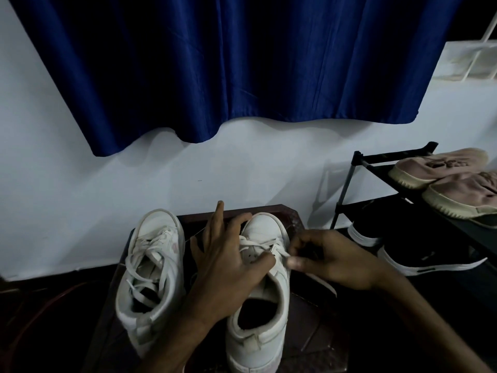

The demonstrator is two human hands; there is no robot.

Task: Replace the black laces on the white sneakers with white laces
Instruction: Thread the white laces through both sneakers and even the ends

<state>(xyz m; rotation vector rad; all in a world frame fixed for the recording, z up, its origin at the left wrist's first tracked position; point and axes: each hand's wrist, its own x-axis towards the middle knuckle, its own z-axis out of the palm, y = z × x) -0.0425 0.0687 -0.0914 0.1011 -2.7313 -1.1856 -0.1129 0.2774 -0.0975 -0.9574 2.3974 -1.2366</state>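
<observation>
Right sneaker sits just beside the laced left sneaker, toes to the wall. Left grip lies on it, fingers spread, holding nothing. Right grip pinches the lace by the right eyelets. Best: steady the shoe, pull flat, no twist, even tension.

Bare left hand, right hand, forearms.

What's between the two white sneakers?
Head view: the left hand fills the gap above the dark mat, fingers spread on the half-laced sneaker, beside the laced sneaker.
</observation>
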